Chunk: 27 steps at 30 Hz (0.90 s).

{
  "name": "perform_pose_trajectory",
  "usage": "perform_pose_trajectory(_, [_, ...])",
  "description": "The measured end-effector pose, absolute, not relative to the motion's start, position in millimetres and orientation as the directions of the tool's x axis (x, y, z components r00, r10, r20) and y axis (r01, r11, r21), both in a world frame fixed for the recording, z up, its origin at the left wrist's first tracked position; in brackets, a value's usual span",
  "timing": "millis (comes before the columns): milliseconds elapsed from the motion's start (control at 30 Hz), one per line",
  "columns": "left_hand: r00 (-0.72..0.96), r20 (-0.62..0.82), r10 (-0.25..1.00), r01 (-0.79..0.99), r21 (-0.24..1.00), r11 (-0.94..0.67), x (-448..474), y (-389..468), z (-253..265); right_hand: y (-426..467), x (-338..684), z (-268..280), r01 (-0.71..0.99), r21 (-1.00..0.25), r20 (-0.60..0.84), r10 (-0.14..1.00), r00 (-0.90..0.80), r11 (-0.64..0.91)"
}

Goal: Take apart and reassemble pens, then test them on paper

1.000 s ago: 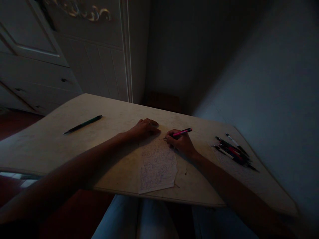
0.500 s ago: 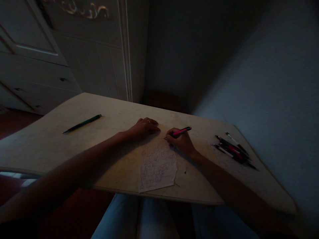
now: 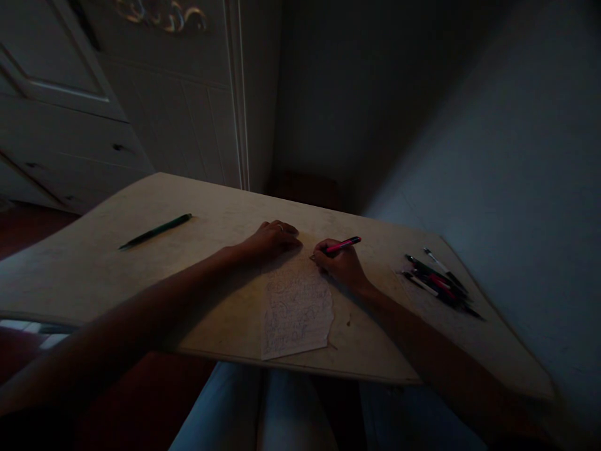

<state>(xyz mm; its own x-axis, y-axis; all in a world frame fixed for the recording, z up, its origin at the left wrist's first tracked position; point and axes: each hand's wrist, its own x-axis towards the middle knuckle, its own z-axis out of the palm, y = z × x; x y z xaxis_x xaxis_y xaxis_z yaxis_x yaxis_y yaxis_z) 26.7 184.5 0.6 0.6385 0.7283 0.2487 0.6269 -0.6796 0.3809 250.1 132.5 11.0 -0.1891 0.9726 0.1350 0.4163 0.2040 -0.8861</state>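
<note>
A torn-edged sheet of paper (image 3: 298, 313), covered in handwriting, lies on the pale table near its front edge. My right hand (image 3: 342, 264) is closed around a pink and black pen (image 3: 345, 244), its tip down at the upper part of the sheet. Fingers stretched out and flat, my left hand (image 3: 275, 241) rests at the sheet's upper left and wears a ring. The top of the paper is partly hidden by my hands, and the dim light makes the writing unreadable.
A dark green pen (image 3: 154, 232) lies on the table (image 3: 220, 213) to the left. Several pens (image 3: 436, 282) are heaped at the right on another paper (image 3: 453, 319). A white cabinet (image 3: 188, 113) stands behind, and a wall (image 3: 526, 188) borders the right side.
Both hands stay in nearly the same place, with the pen still in my right hand. The whole view has shifted very slightly.
</note>
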Motion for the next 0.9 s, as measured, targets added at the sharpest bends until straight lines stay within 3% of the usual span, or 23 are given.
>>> perform_pose_trajectory(733, [0.637, 0.202, 0.744, 0.658, 0.361, -0.661, 27.3, 182.2, 4.4, 132.7, 250.5, 13.5, 0.430, -0.885, 0.104, 0.977, -0.186, 0.176])
perform_pose_trajectory(900, [0.634, 0.209, 0.745, 0.656, 0.365, -0.661, 27.3, 181.5, 5.1, 131.2, 251.2, 10.9, 0.406, -0.890, 0.173, 0.977, -0.122, 0.209])
